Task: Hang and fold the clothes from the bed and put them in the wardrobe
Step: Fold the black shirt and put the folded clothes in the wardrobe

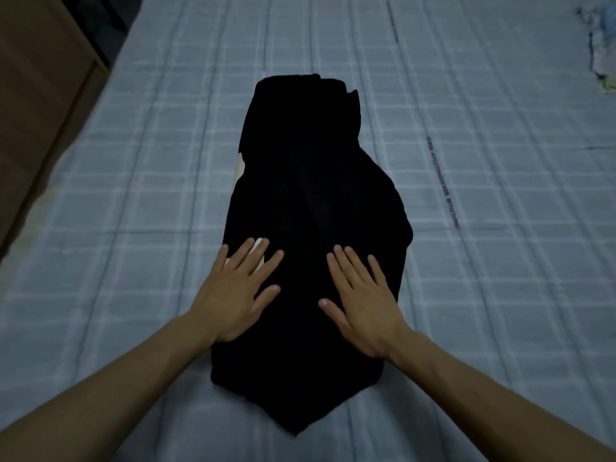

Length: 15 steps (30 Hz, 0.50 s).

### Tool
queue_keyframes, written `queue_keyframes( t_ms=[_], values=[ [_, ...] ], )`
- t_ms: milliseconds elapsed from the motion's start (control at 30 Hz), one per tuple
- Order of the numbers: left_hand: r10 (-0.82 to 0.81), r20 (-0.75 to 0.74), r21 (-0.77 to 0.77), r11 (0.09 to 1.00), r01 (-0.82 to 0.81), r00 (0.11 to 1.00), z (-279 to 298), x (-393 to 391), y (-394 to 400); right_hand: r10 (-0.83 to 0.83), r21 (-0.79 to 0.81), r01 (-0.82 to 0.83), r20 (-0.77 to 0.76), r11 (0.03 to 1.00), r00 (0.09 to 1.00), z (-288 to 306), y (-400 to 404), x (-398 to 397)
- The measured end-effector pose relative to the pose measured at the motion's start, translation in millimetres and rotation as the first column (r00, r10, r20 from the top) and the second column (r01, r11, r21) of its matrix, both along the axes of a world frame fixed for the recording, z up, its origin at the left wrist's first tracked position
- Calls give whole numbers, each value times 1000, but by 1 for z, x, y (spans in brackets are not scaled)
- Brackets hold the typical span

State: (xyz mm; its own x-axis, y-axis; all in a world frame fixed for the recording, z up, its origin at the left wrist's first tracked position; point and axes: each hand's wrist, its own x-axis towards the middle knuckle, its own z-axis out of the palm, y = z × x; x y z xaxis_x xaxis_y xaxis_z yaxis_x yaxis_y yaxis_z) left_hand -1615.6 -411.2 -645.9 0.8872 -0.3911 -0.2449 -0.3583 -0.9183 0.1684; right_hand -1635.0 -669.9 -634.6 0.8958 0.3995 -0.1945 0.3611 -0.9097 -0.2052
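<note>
Folding step at frame centre: black garment was pressed flat on bed by left hand and right hand, fingers straight; lengthwise fold judged due next.

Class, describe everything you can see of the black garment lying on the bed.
The black garment is dark, soft-looking cloth, partly folded into a long, narrow shape running away from the person, its near end coming to a point. It lies flat on the checked pale blue bedsheet. A small pale patch shows at its left edge. The left hand and right hand both rest flat on its near half, fingers straight and spread. Its type cannot be told.
</note>
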Motion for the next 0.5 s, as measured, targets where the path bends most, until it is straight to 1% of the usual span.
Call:
queue_keyframes(
  t_ms=[67,133,200,267,333,400,467,500],
  values=[
    [-18,13,-76,997,19,1000,8,-23,6,20,8,-20,2,1000,1000,3,-4,-18],
    [-39,22,-208,977,43,999,17,-43,14,65,22,-65,-23,998,998,8,-9,-36],
    [-110,82,-302,944,130,991,24,-61,24,121,22,-120,-48,993,992,11,-13,-53],
    [-196,117,-333,916,225,973,30,-74,34,164,5,-164,-61,986,985,13,-17,-64],
    [-256,110,-303,912,277,961,33,-81,43,204,-20,-206,-69,978,976,12,-22,-67],
    [-324,96,-183,924,337,941,31,-81,50,235,-66,-239,-64,969,970,10,-25,-67],
    [-402,115,-43,912,409,909,25,-75,55,232,-81,-233,-25,969,972,6,-27,-66],
    [-423,133,-7,904,428,896,23,-71,55,233,-79,-233,-11,969,972,5,-28,-65]
  ],
)
